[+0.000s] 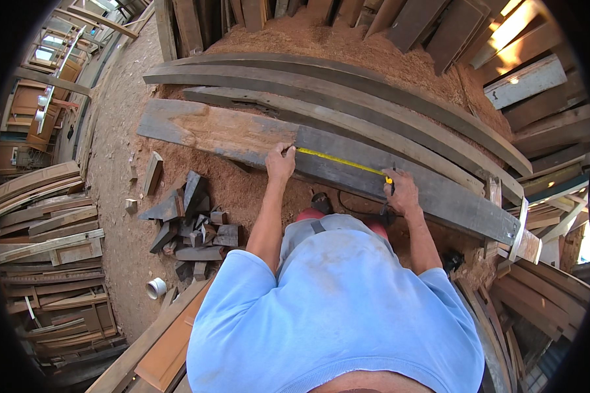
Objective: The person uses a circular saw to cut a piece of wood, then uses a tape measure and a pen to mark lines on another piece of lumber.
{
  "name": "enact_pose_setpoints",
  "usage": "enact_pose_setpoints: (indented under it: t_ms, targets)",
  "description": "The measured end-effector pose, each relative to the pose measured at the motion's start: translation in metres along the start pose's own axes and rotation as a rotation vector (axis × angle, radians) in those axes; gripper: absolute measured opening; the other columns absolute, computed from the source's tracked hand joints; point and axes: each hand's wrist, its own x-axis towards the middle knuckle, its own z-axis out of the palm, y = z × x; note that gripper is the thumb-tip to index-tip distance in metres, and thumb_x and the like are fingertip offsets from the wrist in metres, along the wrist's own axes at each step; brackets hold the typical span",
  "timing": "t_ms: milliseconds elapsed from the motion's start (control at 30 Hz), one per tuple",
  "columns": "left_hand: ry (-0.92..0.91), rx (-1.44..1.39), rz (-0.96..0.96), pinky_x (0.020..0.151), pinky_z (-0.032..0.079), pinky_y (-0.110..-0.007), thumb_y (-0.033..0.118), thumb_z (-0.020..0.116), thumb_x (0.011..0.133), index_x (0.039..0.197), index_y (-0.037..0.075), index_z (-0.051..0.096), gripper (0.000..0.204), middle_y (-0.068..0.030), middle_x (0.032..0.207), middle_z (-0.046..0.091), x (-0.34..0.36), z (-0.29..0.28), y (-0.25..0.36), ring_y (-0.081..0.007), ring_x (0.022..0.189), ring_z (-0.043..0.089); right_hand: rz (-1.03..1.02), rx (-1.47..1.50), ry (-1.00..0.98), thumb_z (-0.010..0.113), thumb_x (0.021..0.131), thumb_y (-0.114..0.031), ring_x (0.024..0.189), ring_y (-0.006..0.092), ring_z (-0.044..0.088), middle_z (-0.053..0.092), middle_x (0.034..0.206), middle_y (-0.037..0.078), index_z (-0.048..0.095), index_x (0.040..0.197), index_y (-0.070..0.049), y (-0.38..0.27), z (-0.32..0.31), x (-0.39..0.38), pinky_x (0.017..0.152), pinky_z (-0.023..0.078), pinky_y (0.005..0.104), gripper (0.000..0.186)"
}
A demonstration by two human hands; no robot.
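Observation:
A yellow tape measure blade [341,159] stretches along a thick, dark wooden plank [452,203]. My left hand [281,164] is closed with its fingertips on the free end of the blade, beside the plank's sawdust-covered stretch. Further right, my right hand [403,191] is closed around the tape's case [389,180], which shows yellow and black and is mostly hidden by the fingers. Both hands rest at the plank's near edge.
Several long dark beams [347,88] lie beyond the plank. Wood offcuts [196,226] are heaped at left, near a white cylindrical piece [155,288]. Stacked boards [52,249] line the far left, and more timber [544,304] stands at right. A dark object [321,202] lies below the plank.

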Motion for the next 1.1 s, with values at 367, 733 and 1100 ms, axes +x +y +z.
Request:
enact_pose_setpoints:
  t_ms: [367, 733, 1100]
  targets:
    - [-0.139, 0.324, 0.767, 0.108, 0.044, -0.053, 0.022, 0.082, 0.081, 0.138, 0.009, 0.062, 0.062, -0.0212, 0.136, 0.06, -0.095, 0.048, 0.031, -0.042, 0.127, 0.055, 0.081, -0.016, -0.112, 0.069, 0.085, -0.02, 0.124, 0.0446, 0.06, 0.069, 0.123, 0.023, 0.072, 0.13, -0.018, 0.026, -0.015, -0.001, 0.104, 0.051, 0.0538, 0.045]
    - [-0.132, 0.089, 0.561, 0.101, 0.048, -0.052, 0.01, 0.073, 0.087, 0.123, 0.015, 0.073, 0.036, -0.017, 0.114, 0.069, -0.001, 0.002, -0.011, -0.0407, 0.114, 0.061, 0.127, -0.017, -0.214, 0.068, 0.087, -0.02, 0.128, 0.0459, 0.059, 0.069, 0.125, 0.025, 0.073, 0.13, -0.017, 0.011, -0.036, 0.005, 0.107, 0.051, 0.0546, 0.044]
    - [-0.359, 0.265, 0.711, 0.091, 0.053, -0.049, 0.009, 0.067, 0.094, 0.106, 0.015, 0.073, 0.014, -0.0131, 0.101, 0.068, 0.032, -0.002, -0.005, -0.0396, 0.103, 0.064, 0.121, -0.033, -0.16, 0.069, 0.085, -0.019, 0.132, 0.0489, 0.055, 0.064, 0.135, 0.027, 0.069, 0.135, -0.022, 0.025, -0.017, 0.001, 0.109, 0.05, 0.0572, 0.05]
